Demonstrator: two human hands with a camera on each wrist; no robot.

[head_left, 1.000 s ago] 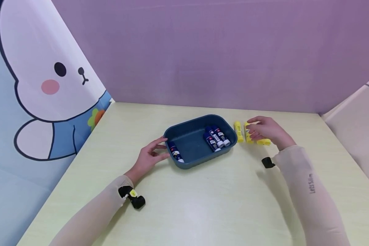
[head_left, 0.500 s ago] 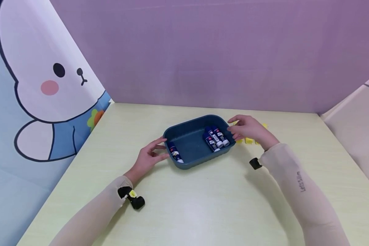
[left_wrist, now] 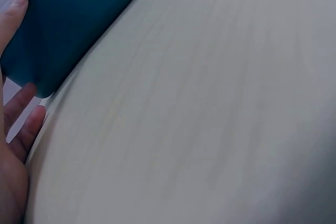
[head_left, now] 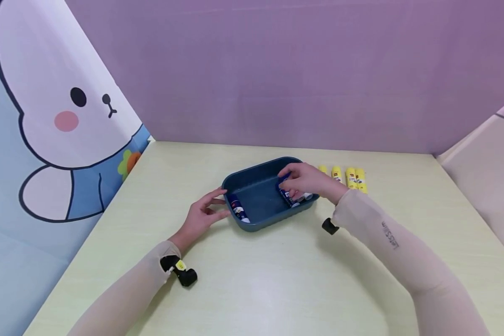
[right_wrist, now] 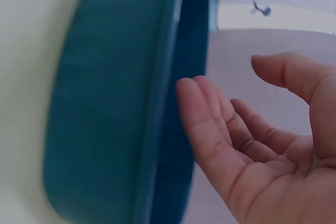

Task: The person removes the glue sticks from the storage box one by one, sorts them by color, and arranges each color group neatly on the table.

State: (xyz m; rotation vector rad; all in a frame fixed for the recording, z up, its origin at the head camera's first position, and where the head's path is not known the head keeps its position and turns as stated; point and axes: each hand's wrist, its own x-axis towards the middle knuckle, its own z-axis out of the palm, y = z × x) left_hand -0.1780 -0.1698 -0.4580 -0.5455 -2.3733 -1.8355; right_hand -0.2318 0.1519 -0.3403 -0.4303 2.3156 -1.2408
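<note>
A dark blue plastic tray (head_left: 273, 220) sits at the table's middle. One blue glue stick (head_left: 238, 208) with a white end lies along its left side. My left hand (head_left: 199, 217) touches the tray's left end, fingers spread; the left wrist view shows a thumb (left_wrist: 13, 17) against the tray wall. My right hand (head_left: 304, 181) is over the tray's right part, above several blue glue sticks (head_left: 286, 196) that it partly hides. In the right wrist view, its loosely bent fingers (right_wrist: 210, 129) and thumb (right_wrist: 283, 74) are apart with nothing between them.
To the right of the tray, several yellow glue sticks (head_left: 351, 178) lie side by side, partly behind my right wrist. A purple backdrop (head_left: 277, 84) rises at the table's far edge. A cartoon-print cloth (head_left: 46, 163) hangs on the left.
My right hand has moved left from the yellow glue sticks, over the tray's right rim, to above the blue ones. The yellow sticks show more now. My left hand stays at the tray.
</note>
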